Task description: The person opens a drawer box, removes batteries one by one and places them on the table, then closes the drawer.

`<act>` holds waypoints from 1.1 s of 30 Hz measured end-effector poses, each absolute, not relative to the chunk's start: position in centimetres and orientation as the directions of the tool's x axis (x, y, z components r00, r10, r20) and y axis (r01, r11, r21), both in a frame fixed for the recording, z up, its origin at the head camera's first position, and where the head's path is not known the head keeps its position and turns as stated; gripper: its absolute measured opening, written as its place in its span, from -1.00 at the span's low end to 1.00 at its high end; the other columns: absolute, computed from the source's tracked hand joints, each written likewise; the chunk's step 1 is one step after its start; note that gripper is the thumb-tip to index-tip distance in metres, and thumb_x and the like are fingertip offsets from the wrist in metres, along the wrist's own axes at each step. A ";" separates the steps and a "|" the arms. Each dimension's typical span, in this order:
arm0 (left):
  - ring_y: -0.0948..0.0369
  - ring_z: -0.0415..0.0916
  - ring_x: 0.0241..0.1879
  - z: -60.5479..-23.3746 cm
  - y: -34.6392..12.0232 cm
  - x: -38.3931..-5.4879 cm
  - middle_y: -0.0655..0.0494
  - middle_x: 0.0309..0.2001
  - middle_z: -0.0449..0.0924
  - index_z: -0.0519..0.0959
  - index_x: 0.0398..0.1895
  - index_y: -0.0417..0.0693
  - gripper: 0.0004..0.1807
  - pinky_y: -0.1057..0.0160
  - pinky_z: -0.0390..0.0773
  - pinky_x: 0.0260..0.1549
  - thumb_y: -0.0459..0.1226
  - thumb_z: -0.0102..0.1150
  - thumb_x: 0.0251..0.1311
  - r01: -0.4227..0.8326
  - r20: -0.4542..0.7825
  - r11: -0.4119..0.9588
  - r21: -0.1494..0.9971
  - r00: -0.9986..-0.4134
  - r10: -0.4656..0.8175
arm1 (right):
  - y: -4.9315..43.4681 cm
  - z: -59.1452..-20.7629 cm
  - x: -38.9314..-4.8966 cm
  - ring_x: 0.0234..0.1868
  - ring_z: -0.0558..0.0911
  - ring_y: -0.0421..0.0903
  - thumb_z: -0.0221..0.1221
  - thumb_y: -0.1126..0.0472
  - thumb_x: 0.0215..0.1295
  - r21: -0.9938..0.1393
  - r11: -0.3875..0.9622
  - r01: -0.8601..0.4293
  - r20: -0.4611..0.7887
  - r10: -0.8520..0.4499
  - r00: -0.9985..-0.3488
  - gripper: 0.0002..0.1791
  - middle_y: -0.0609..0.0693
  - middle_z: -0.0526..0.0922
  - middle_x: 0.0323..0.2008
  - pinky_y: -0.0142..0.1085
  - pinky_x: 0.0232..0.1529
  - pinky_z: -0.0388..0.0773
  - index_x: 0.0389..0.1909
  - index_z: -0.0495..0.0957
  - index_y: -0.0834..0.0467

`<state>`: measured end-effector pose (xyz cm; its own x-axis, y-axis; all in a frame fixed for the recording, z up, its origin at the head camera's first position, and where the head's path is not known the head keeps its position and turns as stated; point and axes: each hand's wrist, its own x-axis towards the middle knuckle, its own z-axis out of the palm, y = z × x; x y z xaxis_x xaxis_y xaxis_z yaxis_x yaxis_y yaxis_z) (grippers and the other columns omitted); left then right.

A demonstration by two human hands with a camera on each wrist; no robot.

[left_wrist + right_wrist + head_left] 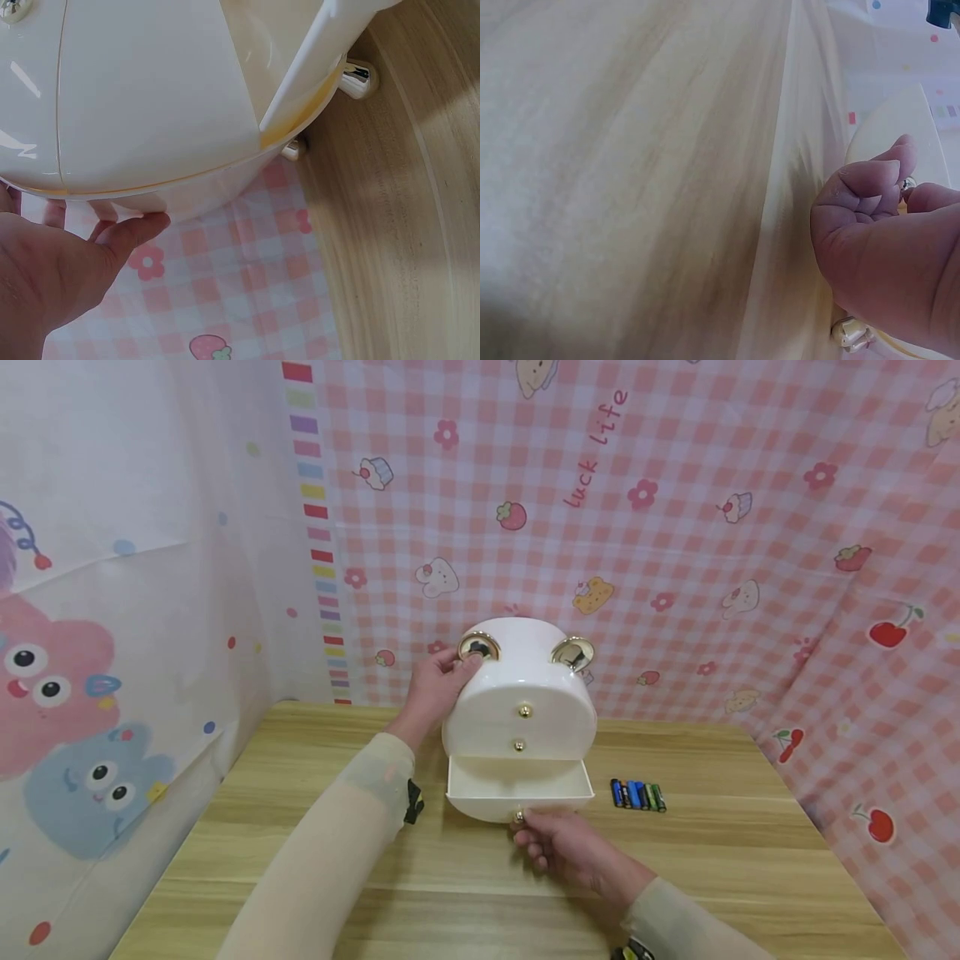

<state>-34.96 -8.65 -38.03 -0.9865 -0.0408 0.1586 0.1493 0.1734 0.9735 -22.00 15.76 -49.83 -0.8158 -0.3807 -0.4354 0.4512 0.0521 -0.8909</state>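
A glossy white drawer box (521,681) with a rounded top and two gold-rimmed ears stands on the wooden table. Its lowest drawer (480,806) is pulled out, and the inside of it shows bare. My right hand (555,847) pinches the small gold knob (519,816) of that drawer between thumb and finger, the other fingers curled. At the upper left of the box, my left hand (438,685) holds the body beside the left gold ear (480,647). In the left wrist view, its thumb (135,234) lies along the box's side. Gold feet (360,79) show underneath.
To the right of the box, several small batteries (637,795), blue, black and green, lie in a row on the table (720,860). A pink checked cloth (660,552) hangs close behind the box. White printed cloth (187,610) hangs on the left.
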 end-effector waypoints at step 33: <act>0.09 0.71 0.00 -37.0 -8.7 -35.1 -0.14 0.16 0.76 0.65 0.35 0.03 -0.46 0.16 0.70 0.03 0.07 0.34 0.45 0.069 0.075 0.233 0.970 -0.997 -0.018 | 14.0 -50.1 -26.2 -0.41 0.53 -0.26 -0.02 0.07 0.72 -0.921 0.003 0.389 -0.369 -0.325 -0.871 -0.61 -0.13 0.73 -0.34 -0.43 -0.38 0.48 0.12 0.57 0.32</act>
<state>-35.14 -8.72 -36.96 -0.9970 -0.0177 0.0750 0.0688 0.2330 0.9700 -26.17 14.03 -50.12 -0.8708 -0.3253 -0.3686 0.3887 0.0035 -0.9214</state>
